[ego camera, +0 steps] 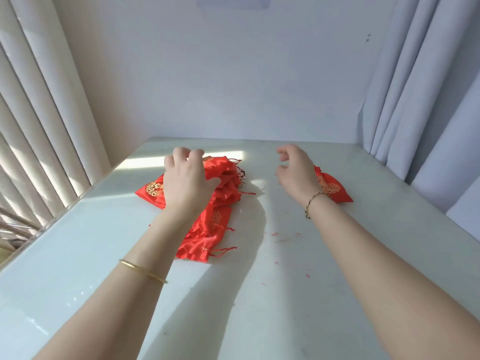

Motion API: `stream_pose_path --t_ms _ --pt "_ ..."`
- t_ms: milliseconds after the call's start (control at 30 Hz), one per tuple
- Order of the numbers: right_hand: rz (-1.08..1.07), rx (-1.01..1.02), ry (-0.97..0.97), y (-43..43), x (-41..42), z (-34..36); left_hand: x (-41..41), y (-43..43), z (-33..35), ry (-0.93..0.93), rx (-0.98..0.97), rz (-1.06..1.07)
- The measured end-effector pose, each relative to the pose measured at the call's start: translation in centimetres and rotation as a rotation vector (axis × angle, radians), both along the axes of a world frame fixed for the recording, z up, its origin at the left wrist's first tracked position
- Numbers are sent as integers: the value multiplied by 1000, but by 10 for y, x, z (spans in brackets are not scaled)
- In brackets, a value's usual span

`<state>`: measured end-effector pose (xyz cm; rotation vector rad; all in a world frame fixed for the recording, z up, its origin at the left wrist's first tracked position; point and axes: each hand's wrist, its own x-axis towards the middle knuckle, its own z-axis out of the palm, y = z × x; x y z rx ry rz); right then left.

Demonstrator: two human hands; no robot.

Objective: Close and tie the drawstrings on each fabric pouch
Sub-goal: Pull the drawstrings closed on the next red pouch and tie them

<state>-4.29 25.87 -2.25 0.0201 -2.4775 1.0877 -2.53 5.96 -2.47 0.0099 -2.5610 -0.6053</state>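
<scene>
Bright daylight enters from the left, arms cast soft shadows on the table [259, 294], wide-angle edges bend.

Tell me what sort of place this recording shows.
Probably a room in a home, by a window: a glossy pale table pushed against a plain white wall, cream pleated curtains on the sunlit left, grey-white curtains on the right. Red satin drawstring pouches suggest handwork, not industry.

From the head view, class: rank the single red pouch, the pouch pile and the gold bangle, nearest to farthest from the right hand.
From the right hand:
1. Single red pouch, just behind it on the right.
2. Pouch pile, left of centre, under the left hand.
3. Gold bangle, down the left forearm.
</scene>
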Motion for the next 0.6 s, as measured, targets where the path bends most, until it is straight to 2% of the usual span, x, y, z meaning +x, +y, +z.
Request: stream_pose_path --t_ms 100,300,433,500,600 --pt "100 -105 -66 -30 7 -11 -16 -9 -8 -17 -104 16" --pt "132 -271 -159 -49 16 -8 -26 -13 5 229 137 56" --pt "182 -452 -60 -53 37 17 -7 -5 51 423 215 -28" --pt "203 -537 21 -49 54 31 9 2 70 398 259 -173" --pt "203 -624 123 -36 80 40 33 15 80 187 405 -429"
